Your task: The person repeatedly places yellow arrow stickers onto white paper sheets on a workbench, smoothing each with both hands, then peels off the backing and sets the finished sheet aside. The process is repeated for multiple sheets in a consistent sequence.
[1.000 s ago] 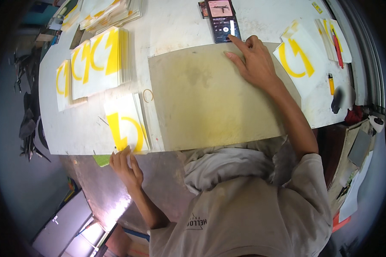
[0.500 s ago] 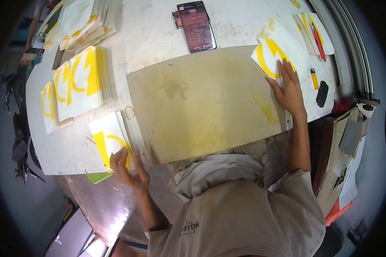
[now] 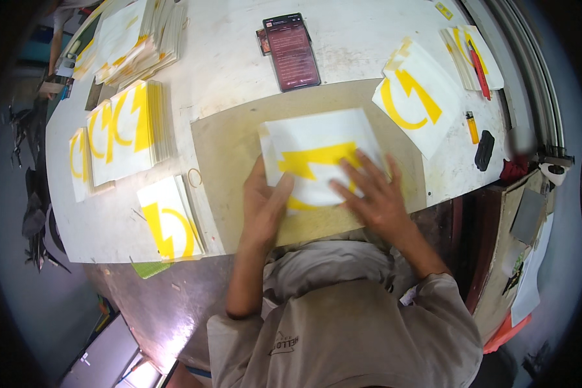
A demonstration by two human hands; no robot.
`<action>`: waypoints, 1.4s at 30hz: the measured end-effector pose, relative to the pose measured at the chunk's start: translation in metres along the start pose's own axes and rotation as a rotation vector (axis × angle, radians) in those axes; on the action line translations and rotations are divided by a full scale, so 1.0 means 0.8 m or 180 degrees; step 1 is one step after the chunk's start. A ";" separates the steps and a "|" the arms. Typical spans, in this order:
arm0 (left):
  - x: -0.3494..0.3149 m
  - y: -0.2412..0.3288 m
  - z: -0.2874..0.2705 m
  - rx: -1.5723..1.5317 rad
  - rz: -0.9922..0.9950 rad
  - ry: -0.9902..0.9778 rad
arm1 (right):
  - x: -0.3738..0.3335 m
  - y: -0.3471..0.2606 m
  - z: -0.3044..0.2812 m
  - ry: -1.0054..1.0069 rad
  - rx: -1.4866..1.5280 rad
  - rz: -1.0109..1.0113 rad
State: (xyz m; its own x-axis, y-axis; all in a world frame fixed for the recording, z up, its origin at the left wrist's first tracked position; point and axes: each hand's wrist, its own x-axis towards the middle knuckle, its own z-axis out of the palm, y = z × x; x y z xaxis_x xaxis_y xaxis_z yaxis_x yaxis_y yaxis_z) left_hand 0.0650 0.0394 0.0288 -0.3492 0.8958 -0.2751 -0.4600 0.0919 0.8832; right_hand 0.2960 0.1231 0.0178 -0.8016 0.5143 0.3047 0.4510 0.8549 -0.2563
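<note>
Had one white sheet with yellow print (image 3: 326, 132) over the beige board (image 3: 229, 174), midway between my hands. Hands were apart: left hand (image 3: 263, 200) at the sheet's left edge, thumb over its face; couldn't tell if the fingers were clamped underneath. Right hand (image 3: 378, 197) was spread, not gripping, over the lower right; blur hid whether it was pressing.

Risks, my read: uneven pull between the two sides could skew or crease the sheet. Yellow smudging on the board could rub off on it, if still wet. A wide right elbow could knock the loose printed sheets (image 3: 410, 100) overlapping the board's corner. The small stack (image 3: 171, 213) sat at the desk's (image 3: 220, 32) front edge, so a left sleeve snag could tip it off.
</note>
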 end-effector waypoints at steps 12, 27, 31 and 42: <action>-0.047 -0.006 -0.060 -0.0511 0.0447 0.0430 | 0.019 -0.025 0.024 0.0847 0.4230 0.3062; -0.031 -0.022 -0.040 0.1111 0.1288 0.1716 | 0.035 0.007 -0.004 -0.0631 0.4296 0.2593; -0.055 -0.026 -0.072 0.1634 0.0883 0.1275 | 0.036 0.017 -0.001 -0.0689 0.4205 0.2388; -0.018 0.001 -0.067 0.0182 -0.0752 0.0102 | 0.041 0.031 0.024 -0.0580 0.6141 0.2867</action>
State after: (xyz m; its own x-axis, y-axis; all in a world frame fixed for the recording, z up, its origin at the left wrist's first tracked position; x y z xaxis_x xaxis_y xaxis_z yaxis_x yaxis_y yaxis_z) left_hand 0.0259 0.0032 0.0128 -0.2637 0.8323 -0.4876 -0.4852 0.3224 0.8128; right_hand 0.2733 0.1602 0.0035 -0.7244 0.5264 -0.4451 -0.1341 -0.7410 -0.6580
